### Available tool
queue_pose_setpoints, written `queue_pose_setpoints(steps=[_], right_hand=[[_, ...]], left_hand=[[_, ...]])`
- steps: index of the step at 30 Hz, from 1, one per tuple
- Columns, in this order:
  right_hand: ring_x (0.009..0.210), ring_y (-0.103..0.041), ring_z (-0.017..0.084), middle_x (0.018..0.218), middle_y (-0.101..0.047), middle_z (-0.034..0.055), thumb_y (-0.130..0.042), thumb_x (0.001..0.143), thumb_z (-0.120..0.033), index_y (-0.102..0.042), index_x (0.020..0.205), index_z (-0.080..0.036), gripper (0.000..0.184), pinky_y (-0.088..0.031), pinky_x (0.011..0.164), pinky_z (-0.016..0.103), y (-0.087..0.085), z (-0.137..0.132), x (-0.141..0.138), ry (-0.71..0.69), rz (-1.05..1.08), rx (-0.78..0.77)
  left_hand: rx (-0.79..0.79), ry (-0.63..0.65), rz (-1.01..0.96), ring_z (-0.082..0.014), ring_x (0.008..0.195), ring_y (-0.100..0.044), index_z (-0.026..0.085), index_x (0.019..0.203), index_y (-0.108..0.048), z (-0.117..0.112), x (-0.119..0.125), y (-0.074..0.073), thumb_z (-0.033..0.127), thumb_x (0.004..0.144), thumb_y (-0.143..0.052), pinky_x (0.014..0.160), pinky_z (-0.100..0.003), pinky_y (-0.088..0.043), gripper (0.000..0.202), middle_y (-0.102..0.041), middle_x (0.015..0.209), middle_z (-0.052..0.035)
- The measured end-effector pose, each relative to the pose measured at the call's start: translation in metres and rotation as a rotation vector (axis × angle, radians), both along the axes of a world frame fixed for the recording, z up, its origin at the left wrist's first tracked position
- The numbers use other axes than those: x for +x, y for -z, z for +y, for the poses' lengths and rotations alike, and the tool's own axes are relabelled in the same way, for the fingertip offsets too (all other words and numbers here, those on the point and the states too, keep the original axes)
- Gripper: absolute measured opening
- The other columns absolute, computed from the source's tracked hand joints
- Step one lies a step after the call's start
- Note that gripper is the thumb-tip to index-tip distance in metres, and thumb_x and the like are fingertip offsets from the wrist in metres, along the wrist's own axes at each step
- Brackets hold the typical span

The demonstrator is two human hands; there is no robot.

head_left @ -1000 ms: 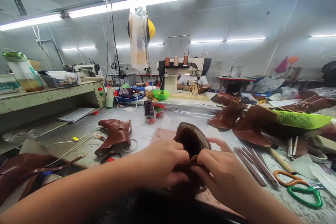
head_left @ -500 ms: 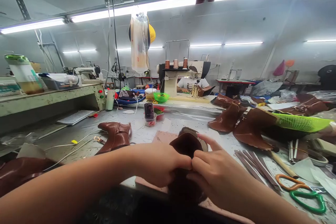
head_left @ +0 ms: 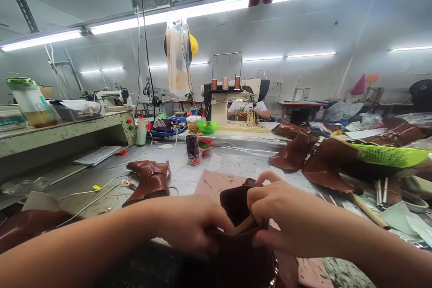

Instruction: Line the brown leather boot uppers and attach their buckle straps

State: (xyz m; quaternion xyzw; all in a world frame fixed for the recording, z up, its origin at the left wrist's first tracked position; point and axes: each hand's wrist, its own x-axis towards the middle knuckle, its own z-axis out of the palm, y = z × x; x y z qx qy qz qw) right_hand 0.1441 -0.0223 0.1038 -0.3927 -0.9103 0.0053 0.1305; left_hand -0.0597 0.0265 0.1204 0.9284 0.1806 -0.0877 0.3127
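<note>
Low in the middle of the head view, a dark brown leather boot (head_left: 243,256) is held with its shaft opening facing up. A gold-coloured chain (head_left: 275,274) shows on its right side. My left hand (head_left: 199,222) is closed on the near left edge of the opening, its fingertips partly hidden. My right hand (head_left: 280,209) grips the right edge with bent fingers, partly inside the opening. Tan lining shows between the hands. Under the boot, a pink board (head_left: 214,183) lies on the metal worktable.
A finished-looking brown boot (head_left: 148,180) stands left, and more brown boots (head_left: 327,162) stand right beside a green basket (head_left: 391,155). A phone (head_left: 192,146) leans on a plastic cup. Behind is a sewing machine (head_left: 232,99), with another person (head_left: 263,110) beyond it.
The boot has tilted and come nearer to me, its opening wider and its chain now showing. My hands have moved slightly apart. My right forearm now covers the scissors.
</note>
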Motion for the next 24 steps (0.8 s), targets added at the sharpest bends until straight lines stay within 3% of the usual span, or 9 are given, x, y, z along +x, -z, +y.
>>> queue_pose_setpoints(steps=[3, 6, 10, 15, 18, 21, 24], right_hand=[[0.059, -0.051, 0.012, 0.059, -0.058, -0.0043, -0.069, 0.067, -0.024, -0.060, 0.054, -0.021, 0.016, -0.037, 0.073, 0.032, 0.011, -0.003, -0.010, 0.010, 0.022, 0.039], [0.061, -0.052, 0.014, 0.061, -0.060, -0.0034, -0.068, 0.067, -0.022, -0.062, 0.060, -0.022, 0.009, -0.038, 0.070, 0.032, 0.018, -0.007, -0.014, 0.044, 0.064, 0.092], [0.072, -0.058, 0.015, 0.072, -0.065, -0.0045, -0.071, 0.068, -0.021, -0.065, 0.070, -0.024, 0.007, -0.041, 0.067, 0.027, 0.014, -0.010, -0.002, 0.075, 0.042, -0.083], [0.078, -0.058, 0.014, 0.078, -0.064, -0.0055, -0.073, 0.067, -0.020, -0.064, 0.071, -0.025, 0.011, -0.043, 0.063, 0.022, 0.015, -0.008, 0.014, 0.092, 0.080, -0.194], [0.079, -0.057, 0.015, 0.076, -0.063, -0.0047, -0.074, 0.066, -0.019, -0.064, 0.069, -0.024, 0.012, -0.043, 0.064, 0.022, 0.021, -0.008, 0.010, 0.091, 0.101, -0.180], [0.075, -0.056, 0.014, 0.070, -0.062, -0.0059, -0.072, 0.067, -0.015, -0.064, 0.071, -0.026, 0.014, -0.042, 0.068, 0.024, 0.026, -0.008, 0.001, 0.064, 0.128, -0.174], [0.069, -0.056, 0.013, 0.066, -0.060, -0.0053, -0.069, 0.067, -0.012, -0.062, 0.066, -0.023, 0.013, -0.042, 0.078, 0.028, 0.031, -0.009, -0.004, 0.065, 0.164, -0.130]], left_hand=[[0.089, 0.030, 0.133, -0.0109, 0.058, -0.042, 0.020, 0.076, -0.051, 0.000, 0.005, -0.003, 0.006, 0.063, -0.061, 0.051, -0.020, -0.030, 0.021, -0.043, 0.063, 0.0061], [0.193, 0.001, 0.008, -0.0100, 0.058, -0.038, 0.017, 0.060, -0.040, -0.004, 0.013, -0.001, 0.012, 0.065, -0.067, 0.051, -0.021, -0.028, 0.027, -0.039, 0.060, 0.0055], [0.143, -0.084, -0.153, -0.0074, 0.054, -0.036, 0.015, 0.050, -0.038, -0.008, 0.014, 0.010, 0.007, 0.067, -0.065, 0.052, -0.021, -0.028, 0.033, -0.037, 0.056, 0.0058], [-0.021, -0.172, -0.101, -0.0076, 0.055, -0.038, 0.015, 0.056, -0.047, -0.006, 0.003, 0.020, 0.009, 0.068, -0.062, 0.051, -0.020, -0.028, 0.021, -0.038, 0.056, 0.0064], [-0.064, -0.124, -0.031, -0.0081, 0.056, -0.038, 0.016, 0.060, -0.046, -0.003, 0.003, 0.016, 0.007, 0.067, -0.059, 0.051, -0.020, -0.028, 0.018, -0.038, 0.057, 0.0068], [-0.100, -0.035, 0.141, -0.0093, 0.060, -0.042, 0.019, 0.078, -0.052, 0.001, 0.010, 0.008, 0.005, 0.065, -0.058, 0.051, -0.019, -0.030, 0.020, -0.041, 0.063, 0.0071], [0.012, 0.020, 0.216, -0.0114, 0.063, -0.044, 0.020, 0.088, -0.052, 0.002, 0.022, 0.004, 0.006, 0.063, -0.063, 0.053, -0.020, -0.031, 0.031, -0.043, 0.067, 0.0062]])
